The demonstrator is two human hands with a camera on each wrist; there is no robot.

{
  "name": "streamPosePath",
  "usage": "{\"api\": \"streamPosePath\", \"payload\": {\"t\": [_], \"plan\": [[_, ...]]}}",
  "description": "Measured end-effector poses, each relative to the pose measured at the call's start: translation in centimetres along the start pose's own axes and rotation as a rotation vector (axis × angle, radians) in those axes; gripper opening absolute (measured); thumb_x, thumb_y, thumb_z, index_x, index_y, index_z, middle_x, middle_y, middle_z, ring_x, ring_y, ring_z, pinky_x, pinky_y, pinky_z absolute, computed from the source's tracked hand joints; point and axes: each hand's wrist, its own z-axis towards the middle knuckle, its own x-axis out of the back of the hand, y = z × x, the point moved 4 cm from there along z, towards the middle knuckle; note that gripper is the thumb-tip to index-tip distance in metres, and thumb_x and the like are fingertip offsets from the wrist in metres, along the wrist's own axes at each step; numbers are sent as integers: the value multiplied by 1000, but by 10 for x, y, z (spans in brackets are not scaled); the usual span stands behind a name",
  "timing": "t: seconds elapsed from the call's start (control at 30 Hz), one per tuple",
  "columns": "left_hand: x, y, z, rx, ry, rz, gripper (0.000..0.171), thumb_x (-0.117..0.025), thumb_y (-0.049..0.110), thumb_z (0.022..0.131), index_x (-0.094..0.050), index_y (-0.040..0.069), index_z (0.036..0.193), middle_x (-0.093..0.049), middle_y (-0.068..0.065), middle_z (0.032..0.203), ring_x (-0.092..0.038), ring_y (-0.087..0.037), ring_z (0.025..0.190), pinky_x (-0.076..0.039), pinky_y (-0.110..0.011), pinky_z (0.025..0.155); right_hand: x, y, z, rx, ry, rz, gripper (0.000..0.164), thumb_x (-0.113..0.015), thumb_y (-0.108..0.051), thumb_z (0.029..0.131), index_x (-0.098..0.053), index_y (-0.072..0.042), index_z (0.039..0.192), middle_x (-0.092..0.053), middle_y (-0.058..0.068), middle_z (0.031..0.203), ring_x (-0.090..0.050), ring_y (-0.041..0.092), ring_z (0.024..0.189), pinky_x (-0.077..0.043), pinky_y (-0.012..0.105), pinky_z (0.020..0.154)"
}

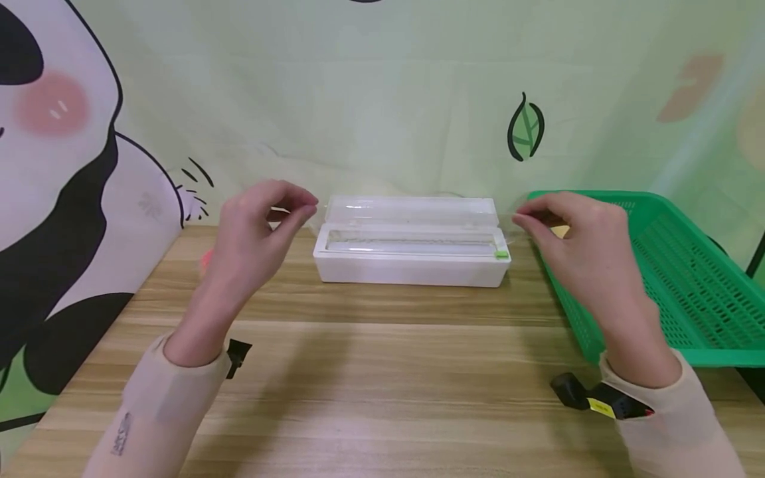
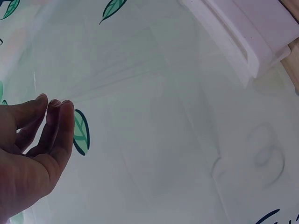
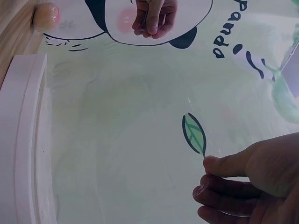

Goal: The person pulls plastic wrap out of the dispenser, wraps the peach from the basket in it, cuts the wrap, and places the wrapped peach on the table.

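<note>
Between my two raised hands stretches a sheet of clear cling film [image 2: 117,83], its wrinkles running from the fingertips in the left wrist view. My left hand [image 1: 254,229] pinches one corner of it between thumb and fingers, left of the white cling film dispenser [image 1: 412,271]. On the other side, my right hand [image 1: 592,242] pinches the opposite corner with thumb and forefinger [image 3: 210,179]. The dispenser stands at the back of the table with its lid [image 1: 412,211] raised. A roll [image 1: 412,247] lies inside, and a green slider [image 1: 501,254] sits at its right front end.
A green plastic basket [image 1: 705,285] stands on the right, beneath my right forearm. Behind my left wrist sits a round pinkish fruit [image 3: 46,17], mostly hidden in the head view. A patterned cloth [image 1: 394,113] hangs behind the wooden table [image 1: 406,385].
</note>
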Motion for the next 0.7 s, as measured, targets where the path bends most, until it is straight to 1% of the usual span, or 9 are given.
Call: {"api": "streamPosePath", "payload": {"t": [0.13, 0.3, 0.37, 0.5, 0.63, 0.7], "plan": [[2, 3, -4, -13, -19, 2, 5, -72, -4, 94, -74, -2, 98, -72, -10, 94, -67, -16, 85, -54, -17, 78, 2, -2, -4, -3, -19, -19, 5, -78, -4, 91, -79, -5, 96, -76, 7, 92, -67, 18, 81, -42, 18, 72], [4, 5, -14, -13, -65, -4, 5, -72, -3, 94, -74, 0, 97, -73, -8, 92, -66, -13, 83, -55, -19, 77, 2, -4, -12, 16, -69, -37, 7, -80, -5, 89, -79, -5, 96, -75, 6, 91, -67, 19, 78, -46, 27, 71], [3, 5, -19, -4, -88, -6, 5, -72, -3, 93, -74, 1, 97, -73, -7, 92, -65, -12, 82, -55, -19, 76, 3, -3, -17, 41, -88, -34, 9, -82, -4, 88, -78, -5, 96, -75, 5, 90, -67, 19, 77, -48, 27, 70], [4, 4, -29, 17, -128, 12, 6, -74, -1, 93, -75, 3, 97, -73, -6, 91, -65, -11, 82, -54, -17, 74, 3, -3, -26, 97, -113, -31, 12, -83, -3, 85, -78, -7, 95, -72, 0, 87, -64, 15, 74, -45, 19, 67], [5, 2, -37, 32, -176, 36, 7, -76, 2, 92, -74, 6, 98, -73, -2, 91, -66, -10, 83, -55, -21, 74, 4, -4, -32, 114, -140, -28, 15, -84, -2, 83, -79, -9, 95, -72, -3, 85, -60, 11, 71, -42, 17, 62], [5, 2, -40, 44, -209, 43, 9, -77, 3, 92, -74, 9, 98, -72, 3, 90, -66, -9, 83, -56, -23, 73, 4, -4, -35, 120, -153, -28, 16, -85, -2, 82, -79, -10, 95, -73, -4, 85, -59, 9, 70, -41, 16, 61]]}}
